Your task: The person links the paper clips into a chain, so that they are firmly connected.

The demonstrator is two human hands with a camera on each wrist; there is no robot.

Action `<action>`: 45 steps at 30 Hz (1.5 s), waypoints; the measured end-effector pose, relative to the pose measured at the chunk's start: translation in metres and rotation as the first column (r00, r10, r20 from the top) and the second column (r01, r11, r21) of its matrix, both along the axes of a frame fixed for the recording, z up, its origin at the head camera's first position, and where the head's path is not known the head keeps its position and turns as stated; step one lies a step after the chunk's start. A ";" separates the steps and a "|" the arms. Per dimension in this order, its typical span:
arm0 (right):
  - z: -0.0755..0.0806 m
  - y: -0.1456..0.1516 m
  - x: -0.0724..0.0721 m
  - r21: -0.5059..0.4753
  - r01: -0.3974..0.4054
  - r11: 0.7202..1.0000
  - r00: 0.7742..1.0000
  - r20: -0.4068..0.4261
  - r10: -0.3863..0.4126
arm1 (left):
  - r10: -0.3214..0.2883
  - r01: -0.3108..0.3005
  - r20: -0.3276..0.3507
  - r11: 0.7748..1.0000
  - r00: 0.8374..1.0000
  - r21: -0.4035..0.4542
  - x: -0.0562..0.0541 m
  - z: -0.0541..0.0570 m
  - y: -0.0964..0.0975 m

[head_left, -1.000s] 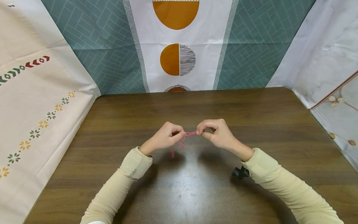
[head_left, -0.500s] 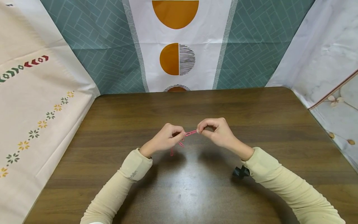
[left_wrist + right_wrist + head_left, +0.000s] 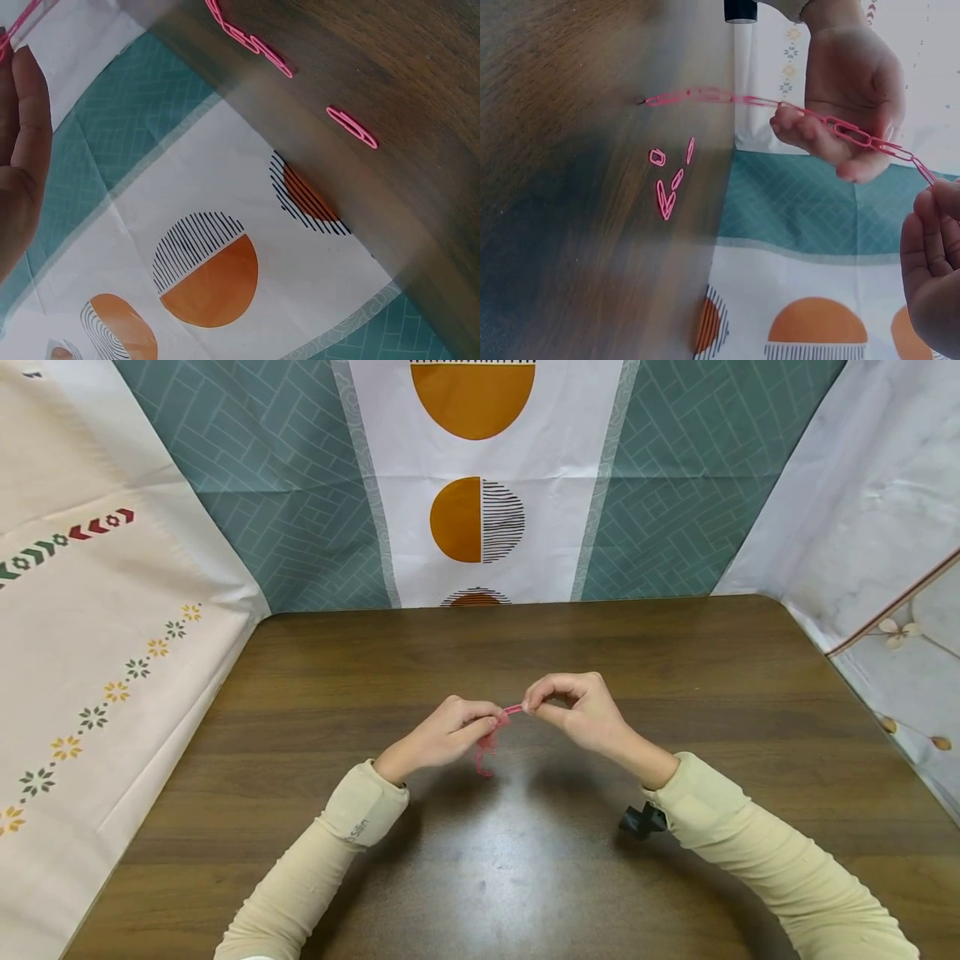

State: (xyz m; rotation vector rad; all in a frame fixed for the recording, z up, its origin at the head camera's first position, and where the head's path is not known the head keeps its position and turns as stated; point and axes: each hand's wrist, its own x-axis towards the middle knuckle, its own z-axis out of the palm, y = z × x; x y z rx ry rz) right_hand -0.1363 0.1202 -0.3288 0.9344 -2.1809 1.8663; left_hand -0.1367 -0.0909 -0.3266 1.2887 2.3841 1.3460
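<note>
In the head view a chain of pink paper clips (image 3: 513, 709) is stretched a short way between the two hands above the table. My right hand (image 3: 577, 712) pinches its upper end between thumb and fingertips. My left hand (image 3: 452, 731) holds the chain lower down between thumb and fingers, and the rest hangs below. The right wrist view shows the paper clip chain (image 3: 847, 131) running from my right hand (image 3: 934, 251) past the fingers of my left hand (image 3: 847, 90) towards the table. Its dangling part (image 3: 247, 41) also appears in the left wrist view.
Several loose pink paper clips (image 3: 677, 180) lie on the brown wooden table (image 3: 480, 877). One paper clip (image 3: 352, 127) lies apart in the left wrist view. A black device (image 3: 641, 820) sits under the right wrist. Patterned cloths (image 3: 660, 477) surround the table.
The right hand has shifted slightly up and left. The visible stretch between the hands has shortened, and more of the chain bunches and swings below the left hand.
</note>
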 end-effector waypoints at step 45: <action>-0.029 -0.007 -0.020 0.103 0.056 0.993 0.973 0.215 -0.077 | 0.237 -0.182 -0.173 0.941 0.956 0.284 0.008 0.012 0.005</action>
